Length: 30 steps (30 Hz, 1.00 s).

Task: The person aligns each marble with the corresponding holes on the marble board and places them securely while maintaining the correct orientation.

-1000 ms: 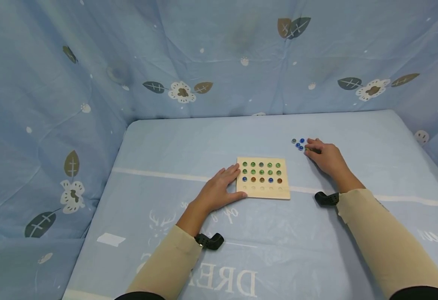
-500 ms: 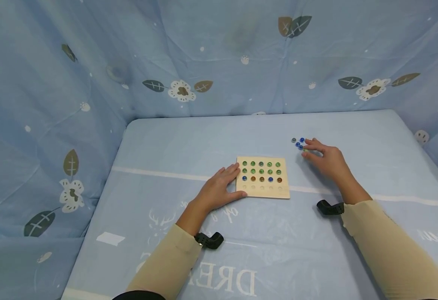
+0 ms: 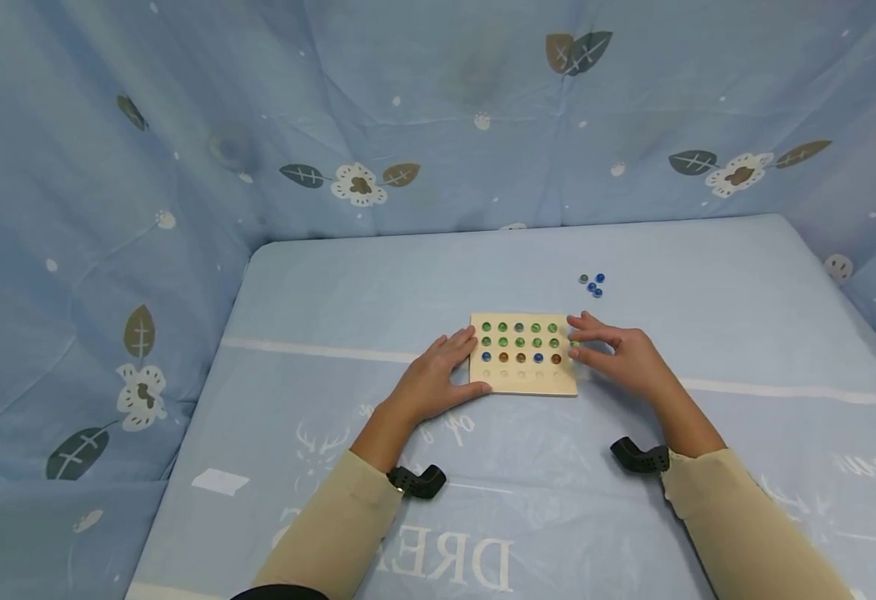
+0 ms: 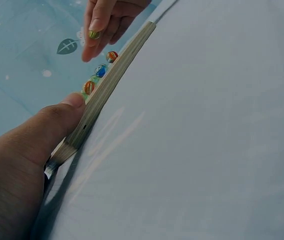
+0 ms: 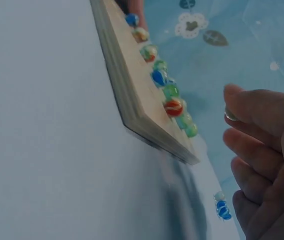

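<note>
A pale wooden board (image 3: 528, 385) with rows of round hollows lies on the table. Green marbles (image 3: 520, 342) fill most of its two far rows, and a third row holds blue and orange-brown ones; the nearest row of hollows is bare. Against the board's left side rests my left hand (image 3: 433, 375), fingers extended along the edge and thumb at the near left corner. My right hand (image 3: 621, 354) is just off the board's right edge, pinching a yellow-green marble (image 4: 94, 34) between thumb and fingertips. In the right wrist view that marble (image 5: 230, 116) is mostly covered.
Several loose marbles (image 3: 592, 287), mostly blue, lie in a small cluster behind the board to the right. A pale blue cloth (image 3: 362, 292) covers the table, and patterned fabric (image 3: 438, 108) hangs behind it. A white patch (image 3: 220, 481) is at the near left.
My right hand has picked up the yellow-green marble from the cluster and carried it left and nearer, to the board's right edge. The left hand and the board have stayed in place.
</note>
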Tool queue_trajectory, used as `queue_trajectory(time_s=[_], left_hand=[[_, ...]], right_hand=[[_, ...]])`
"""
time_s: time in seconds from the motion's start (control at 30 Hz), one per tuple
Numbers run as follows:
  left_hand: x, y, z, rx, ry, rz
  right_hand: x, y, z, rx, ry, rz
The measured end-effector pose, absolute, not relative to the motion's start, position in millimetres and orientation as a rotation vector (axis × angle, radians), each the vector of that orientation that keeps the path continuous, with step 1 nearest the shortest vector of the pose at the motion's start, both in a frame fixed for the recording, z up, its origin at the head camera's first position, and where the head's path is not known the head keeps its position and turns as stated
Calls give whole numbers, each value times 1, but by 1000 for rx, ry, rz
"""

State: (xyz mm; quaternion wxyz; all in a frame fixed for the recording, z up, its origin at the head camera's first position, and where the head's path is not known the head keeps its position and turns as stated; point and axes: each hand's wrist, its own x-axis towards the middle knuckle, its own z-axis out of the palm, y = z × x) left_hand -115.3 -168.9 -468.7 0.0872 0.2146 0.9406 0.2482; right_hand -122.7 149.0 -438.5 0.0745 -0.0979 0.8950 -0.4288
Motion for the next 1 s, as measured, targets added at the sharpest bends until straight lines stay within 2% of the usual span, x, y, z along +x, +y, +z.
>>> queue_trajectory(time_s=[0.57,1.0], left_hand=[[-114,-168,-467,620,2807,758],[-114,-169,-466,631,2786,798]], right_hand=[[-107,139,-455,-732,2773,-1178],[-106,139,-459,-784,2783,-1145]])
